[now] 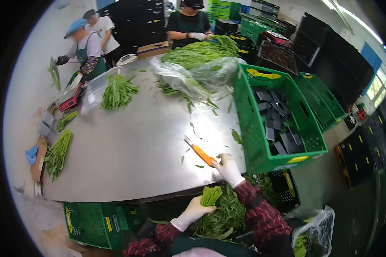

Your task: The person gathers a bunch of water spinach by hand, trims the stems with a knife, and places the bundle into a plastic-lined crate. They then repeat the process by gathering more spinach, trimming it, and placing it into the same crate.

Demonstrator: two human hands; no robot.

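Note:
My left hand [192, 211], in a white glove, is closed around a bunch of green vegetable stems [211, 195], their cut ends pointing up at the table's front edge. Loose leafy greens [223, 216] lie below and beside it. At the table's front right, my right hand [228, 170], also gloved, has its fingers on the handle end of an orange-handled knife [203, 155]. The blade points away to the far left, over the metal table [128, 150]. Leaf scraps lie around the knife.
A green crate [283, 160] of dark plastic pieces [275, 113] stands at the right. Bunched greens [59, 154] lie at left, more [119, 92] farther back. Plastic film [176, 79] lies by a large heap of greens [201, 53]. Co-workers stand across the table and at far left.

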